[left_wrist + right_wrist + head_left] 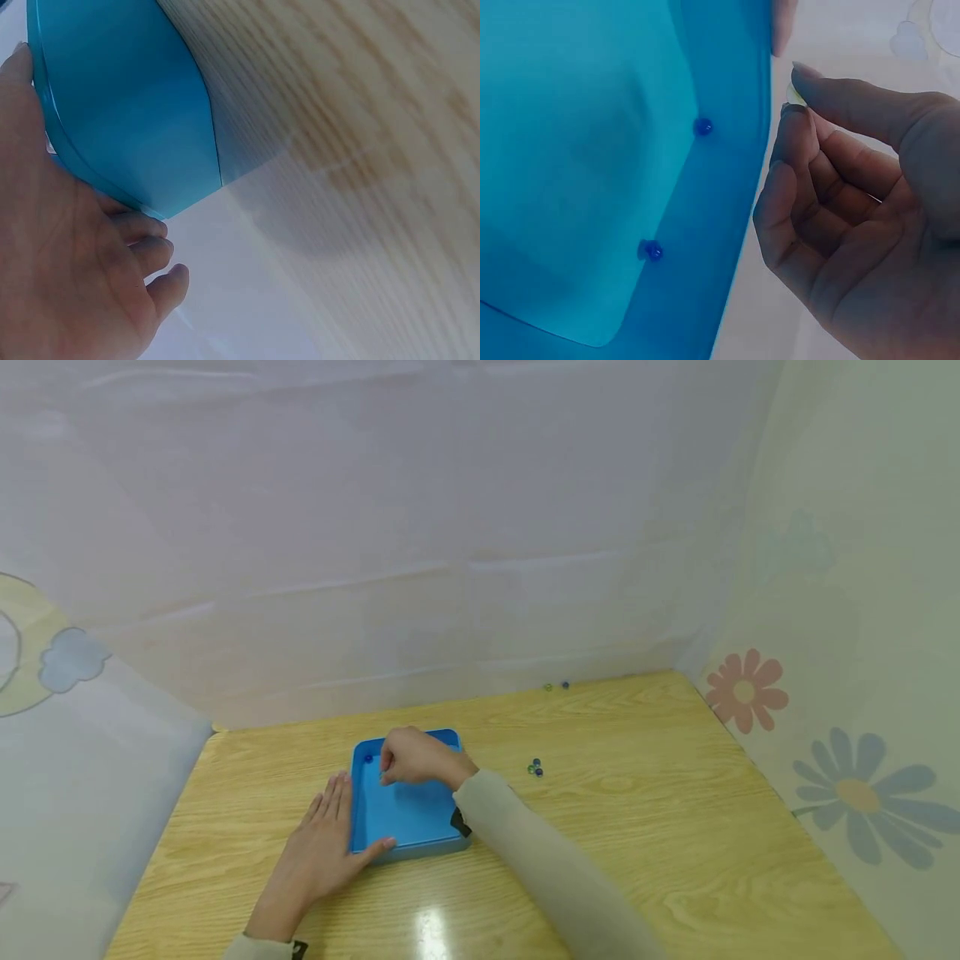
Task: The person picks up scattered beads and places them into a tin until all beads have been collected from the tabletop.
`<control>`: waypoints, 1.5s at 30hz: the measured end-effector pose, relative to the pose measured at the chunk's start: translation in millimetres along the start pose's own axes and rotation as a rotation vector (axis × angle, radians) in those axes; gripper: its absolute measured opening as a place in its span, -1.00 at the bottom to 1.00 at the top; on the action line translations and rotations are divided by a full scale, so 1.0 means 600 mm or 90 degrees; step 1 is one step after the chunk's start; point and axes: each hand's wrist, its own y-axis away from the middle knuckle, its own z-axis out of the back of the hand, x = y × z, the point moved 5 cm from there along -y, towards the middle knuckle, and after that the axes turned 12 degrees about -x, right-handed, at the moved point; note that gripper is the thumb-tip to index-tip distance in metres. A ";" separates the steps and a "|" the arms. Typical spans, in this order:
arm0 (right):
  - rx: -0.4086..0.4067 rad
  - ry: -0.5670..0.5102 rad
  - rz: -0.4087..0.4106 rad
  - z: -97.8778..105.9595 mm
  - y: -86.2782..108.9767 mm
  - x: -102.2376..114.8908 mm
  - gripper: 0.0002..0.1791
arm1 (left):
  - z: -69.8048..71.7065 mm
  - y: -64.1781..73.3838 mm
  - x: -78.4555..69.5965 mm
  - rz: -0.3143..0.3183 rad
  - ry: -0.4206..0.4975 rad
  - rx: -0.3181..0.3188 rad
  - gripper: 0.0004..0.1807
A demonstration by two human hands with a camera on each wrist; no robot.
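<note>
A blue rectangular tray (408, 818) sits on the wooden table. My left hand (318, 852) lies against its left side with fingers extended, the thumb touching the front rim. Above the tray's inside is my right hand (416, 756), its thumb and index finger pinching a small clear, yellowish marble (796, 95). The right wrist view shows two dark blue marbles, one (703, 127) and another (652, 250), along the tray's inner edge. From the head, one blue marble (368, 758) is visible in the far left corner; the right hand and forearm cover part of the tray.
Right of the tray, a small cluster of blue and green marbles (536, 767) lies on the table (637, 827). Farther back, a green marble (548, 687) and a blue marble (566, 685) are near the table's back edge. Pale cloth walls (375, 568) surround the table's back and sides.
</note>
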 end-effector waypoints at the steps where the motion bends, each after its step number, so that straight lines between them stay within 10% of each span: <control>1: 0.001 0.001 0.001 -0.003 -0.003 0.001 -0.90 | 0.001 0.000 0.000 -0.001 -0.002 -0.002 0.34; 45: 0.013 0.025 -0.004 -0.025 -0.019 -0.001 -0.84 | -0.002 0.003 0.000 -0.003 -0.011 -0.008 0.32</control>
